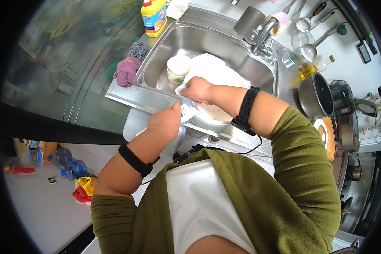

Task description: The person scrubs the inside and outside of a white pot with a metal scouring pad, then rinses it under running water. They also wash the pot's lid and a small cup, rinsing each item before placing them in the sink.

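My left hand is closed around a white perforated utensil, whose slotted end points to the right over the sink's front edge. My right hand grips a pale grey cloth, held at the slotted end of the utensil. Beneath and beside the right hand, a pale bowl rests at the front rim of the steel sink. Inside the sink, a white-lidded tub stands left of large white dishware, which is overexposed.
The faucet rises at the back right. A yellow detergent bottle and a purple cloth lie along the left side. At right are a dark pot, an oil bottle and hanging ladles. A translucent bin stands below the counter edge.
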A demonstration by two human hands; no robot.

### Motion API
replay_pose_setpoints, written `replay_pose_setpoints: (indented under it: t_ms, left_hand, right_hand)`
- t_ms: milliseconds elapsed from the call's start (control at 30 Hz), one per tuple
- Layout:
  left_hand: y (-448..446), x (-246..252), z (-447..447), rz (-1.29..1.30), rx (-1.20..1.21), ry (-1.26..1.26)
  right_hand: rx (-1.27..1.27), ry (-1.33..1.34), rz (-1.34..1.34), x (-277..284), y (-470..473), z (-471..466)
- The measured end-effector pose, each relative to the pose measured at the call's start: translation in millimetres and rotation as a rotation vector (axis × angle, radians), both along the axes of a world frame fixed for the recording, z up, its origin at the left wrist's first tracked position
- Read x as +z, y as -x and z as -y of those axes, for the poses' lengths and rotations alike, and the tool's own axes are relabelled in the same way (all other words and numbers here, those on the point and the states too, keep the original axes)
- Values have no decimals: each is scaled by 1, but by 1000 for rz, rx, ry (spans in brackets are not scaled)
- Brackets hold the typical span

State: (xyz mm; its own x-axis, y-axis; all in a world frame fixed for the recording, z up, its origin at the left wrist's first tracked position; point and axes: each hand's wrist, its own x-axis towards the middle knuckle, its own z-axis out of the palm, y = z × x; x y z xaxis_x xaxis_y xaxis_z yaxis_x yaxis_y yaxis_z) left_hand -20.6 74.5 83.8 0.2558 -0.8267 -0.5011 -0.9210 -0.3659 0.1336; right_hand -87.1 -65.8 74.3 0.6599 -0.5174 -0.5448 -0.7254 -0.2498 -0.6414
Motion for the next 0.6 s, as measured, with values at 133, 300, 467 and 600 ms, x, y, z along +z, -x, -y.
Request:
replay_pose_setpoints:
  t_ms: [133,300,467,600]
  left_hand:
    - [0,3,2,11,-17,3]
    - [4,4,8,-14,-48,23]
    - [8,7,12,-10,-23,40]
    - [10,9,15,-12,-26,40]
  right_hand:
    - [184,86,-33,3,11,0]
    - [362,139,4,8,44,2]
    - [538,184,40,12,74,11]
    - [557,115,85,16,97,20]
